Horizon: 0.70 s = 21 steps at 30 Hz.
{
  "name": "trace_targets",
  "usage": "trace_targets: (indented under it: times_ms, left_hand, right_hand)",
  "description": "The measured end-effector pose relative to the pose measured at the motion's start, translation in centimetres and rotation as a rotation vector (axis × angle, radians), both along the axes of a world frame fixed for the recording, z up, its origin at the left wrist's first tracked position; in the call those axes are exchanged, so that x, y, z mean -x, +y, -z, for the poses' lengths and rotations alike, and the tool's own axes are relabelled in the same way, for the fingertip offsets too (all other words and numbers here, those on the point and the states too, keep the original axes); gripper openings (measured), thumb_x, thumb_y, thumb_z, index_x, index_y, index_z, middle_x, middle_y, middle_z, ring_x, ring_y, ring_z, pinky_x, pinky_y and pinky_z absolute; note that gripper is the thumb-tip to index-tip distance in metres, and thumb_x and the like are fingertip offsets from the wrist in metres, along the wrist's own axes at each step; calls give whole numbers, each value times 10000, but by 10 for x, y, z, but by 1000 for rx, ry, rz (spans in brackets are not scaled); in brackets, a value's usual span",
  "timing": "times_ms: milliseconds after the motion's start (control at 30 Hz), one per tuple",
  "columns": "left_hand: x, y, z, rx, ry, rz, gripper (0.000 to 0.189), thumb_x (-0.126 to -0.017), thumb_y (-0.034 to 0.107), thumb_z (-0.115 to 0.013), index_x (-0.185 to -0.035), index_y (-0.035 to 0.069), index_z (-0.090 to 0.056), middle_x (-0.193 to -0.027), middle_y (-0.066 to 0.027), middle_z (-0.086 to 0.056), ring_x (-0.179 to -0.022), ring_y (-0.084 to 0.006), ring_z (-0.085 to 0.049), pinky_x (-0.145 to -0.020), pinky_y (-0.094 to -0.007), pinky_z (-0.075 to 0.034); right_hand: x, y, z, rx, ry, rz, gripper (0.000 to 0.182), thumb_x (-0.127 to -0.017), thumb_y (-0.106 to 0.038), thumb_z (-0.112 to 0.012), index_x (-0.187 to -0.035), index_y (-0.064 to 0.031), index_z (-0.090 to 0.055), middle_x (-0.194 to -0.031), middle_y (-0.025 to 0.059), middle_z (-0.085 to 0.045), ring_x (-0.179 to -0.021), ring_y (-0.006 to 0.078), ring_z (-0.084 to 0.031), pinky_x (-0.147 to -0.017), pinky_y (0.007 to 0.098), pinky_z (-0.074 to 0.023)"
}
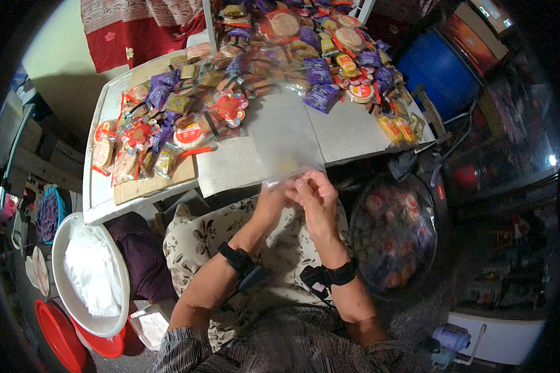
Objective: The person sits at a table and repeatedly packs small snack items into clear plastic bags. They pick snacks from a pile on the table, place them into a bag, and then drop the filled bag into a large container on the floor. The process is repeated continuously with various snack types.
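Observation:
A translucent plastic bag (284, 133) stretches from the tabletop to the table's near edge, its close end drawn up over my hands. My left hand (276, 199) grips that end from the left, its fingers partly hidden by the film and the other hand. From the right, my right hand (316, 193) pinches the same end, with thumb and fingertips together. A faint yellowish patch shows through the film near my fingers; I cannot tell what it is. Beyond the bag lie purple wrapped packets (321, 95). To its left is a pile with a red flower-shaped package (228, 107).
The white table (224, 175) carries a wooden board (182, 168) at left and a large heap of wrapped snacks (284, 28) behind. A pale basin (123, 279) of plastic bags stands lower left, by red basins (58, 333). At right are a dark round tub (431, 228) and a blue barrel (436, 74).

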<state>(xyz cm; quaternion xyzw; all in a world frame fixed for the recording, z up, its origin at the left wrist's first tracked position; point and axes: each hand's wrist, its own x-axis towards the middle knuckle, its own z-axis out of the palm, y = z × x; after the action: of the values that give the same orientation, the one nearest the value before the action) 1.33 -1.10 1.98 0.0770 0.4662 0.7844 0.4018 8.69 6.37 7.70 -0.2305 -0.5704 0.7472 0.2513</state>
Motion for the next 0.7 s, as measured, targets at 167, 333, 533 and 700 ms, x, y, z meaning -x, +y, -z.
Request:
trace_targets:
  times_ms: [167, 333, 533, 700]
  left_hand:
    - [-2, -1, -10, -24, -31, -17, 98, -863, 103, -499, -853, 41, -573, -736, 5, -536, -628, -97, -448, -536, -241, -349]
    - [1, -1, -3, -39, 86, -32, 111, -862, 69, -499, -955, 25, -542, -834, -38, -567, -720, -123, -508, -593, -249, -410]
    - [2, 0, 8, -86, 81, -34, 247, -874, 48, -489, -1114, 9, -532, -1033, -70, -576, -931, -163, -532, -792, -287, -453]
    - [-3, -2, -6, -88, 110, -81, 224, -875, 65, -500, -1086, 8, -549, -960, -51, -591, -821, -125, -538, -684, -260, -460]
  right_hand:
    - [-20, -1, 11, -646, -105, -34, 307, -891, -81, -518, -1164, 57, -503, -1157, 170, -546, -1015, 247, -579, -848, 332, -488]
    - [-21, -7, -9, -1399, -138, -172, 313, -848, -10, -503, -1151, 66, -518, -1252, 215, -466, -1141, 368, -467, -963, 393, -395]
    - [10, -2, -17, -1387, -198, -265, 382, -850, -75, -488, -1194, 87, -452, -1241, 259, -451, -1119, 399, -450, -941, 443, -373]
    - [35, 10, -3, -1440, -193, -296, 431, -852, -94, -451, -1245, 79, -410, -1265, 283, -424, -1115, 419, -451, -949, 447, -369]
